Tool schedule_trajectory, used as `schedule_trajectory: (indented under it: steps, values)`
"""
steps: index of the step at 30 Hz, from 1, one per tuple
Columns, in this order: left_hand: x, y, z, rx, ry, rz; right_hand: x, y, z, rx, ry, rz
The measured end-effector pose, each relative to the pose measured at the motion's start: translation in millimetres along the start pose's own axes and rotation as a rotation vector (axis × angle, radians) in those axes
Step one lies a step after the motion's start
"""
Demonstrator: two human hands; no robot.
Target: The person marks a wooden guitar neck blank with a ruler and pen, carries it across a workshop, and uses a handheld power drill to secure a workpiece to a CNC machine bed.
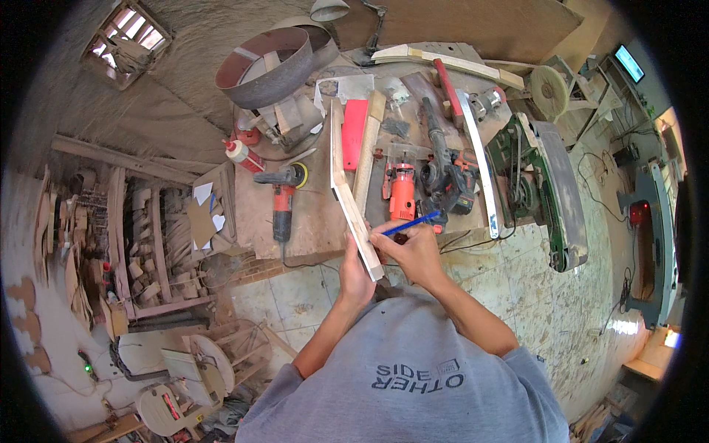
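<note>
A bent, pale wooden strip slants beside a tilted blue pencil.

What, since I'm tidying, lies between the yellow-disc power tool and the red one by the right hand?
In the head view, the bent wooden piece in the left hand and a pale wooden bar show between them.

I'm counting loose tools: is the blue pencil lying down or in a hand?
In a hand: the right hand grips the blue pencil near one end, and the rest juts rightward.
</note>
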State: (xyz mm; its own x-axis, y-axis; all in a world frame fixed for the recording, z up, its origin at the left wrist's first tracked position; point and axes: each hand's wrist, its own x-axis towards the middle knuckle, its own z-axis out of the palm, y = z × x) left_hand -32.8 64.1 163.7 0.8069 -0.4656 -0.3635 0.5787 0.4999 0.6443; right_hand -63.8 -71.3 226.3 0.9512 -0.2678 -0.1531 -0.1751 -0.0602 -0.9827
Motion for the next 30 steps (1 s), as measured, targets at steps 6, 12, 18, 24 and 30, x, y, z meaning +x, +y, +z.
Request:
schedule_trajectory:
  steps: [6,12,18,24,30]
  values:
    - [5,0,-2,-0.071,-0.009,-0.004,-8,15,-3,-0.082,0.020,-0.014]
    - [13,-6,-28,-0.111,-0.166,0.005,-27,9,-7,-0.041,0.046,-0.042]
    - [7,1,1,-0.118,0.008,-0.007,-20,11,-7,-0.057,0.065,-0.050]
    - [3,6,3,-0.077,0.019,-0.018,-31,13,-7,-0.017,0.062,-0.026]
    - [10,-2,-5,-0.030,-0.043,-0.045,4,-5,-4,-0.164,0.053,-0.075]
